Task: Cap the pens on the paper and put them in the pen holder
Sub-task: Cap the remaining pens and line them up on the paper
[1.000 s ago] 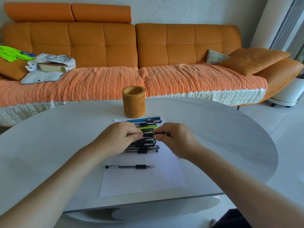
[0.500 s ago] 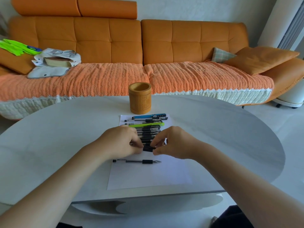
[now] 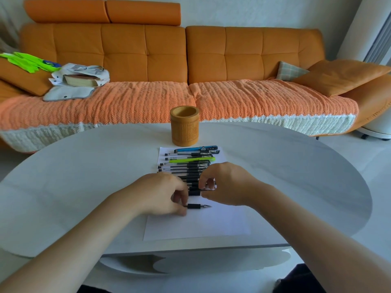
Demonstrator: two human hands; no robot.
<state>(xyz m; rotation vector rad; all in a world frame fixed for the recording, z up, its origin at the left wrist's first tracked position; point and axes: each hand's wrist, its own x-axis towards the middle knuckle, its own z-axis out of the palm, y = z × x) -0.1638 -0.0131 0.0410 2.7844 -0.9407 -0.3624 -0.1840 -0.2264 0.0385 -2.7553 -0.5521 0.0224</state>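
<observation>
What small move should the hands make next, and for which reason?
Probably bring the right hand over and push what looks like a cap onto the uncapped pen the left hand pinches. Its tip is bare, and the pen holder is empty.

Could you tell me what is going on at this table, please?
A person is handling pens on a sheet of paper. The left hand grips the lone uncapped pen nearest them, while the right hand pinches what looks like a pen cap beside the row of pens. No pens stick out of the pen holder beyond.
</observation>
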